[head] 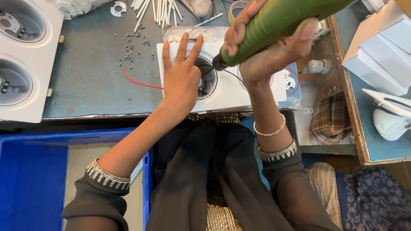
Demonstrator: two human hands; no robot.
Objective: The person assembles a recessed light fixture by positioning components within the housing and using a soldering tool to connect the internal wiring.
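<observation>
1. The white twin-ring light housing [224,91] lies on the blue bench [88,79].
2. The left hand [181,80] presses it flat, fingers spread.
3. The right hand [267,49] grips a green electric screwdriver [281,22], tip in the left ring.
4. Screw-driving appears underway; next, keeping the bit square matters.
5. Loose screws [132,47] lie nearby.

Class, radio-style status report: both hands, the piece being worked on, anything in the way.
Left hand flat on white fixture, steadying. Right hand gripping green driver, tip at fixture's left opening. Loose screws and red wire lie left, clear of the work.
</observation>
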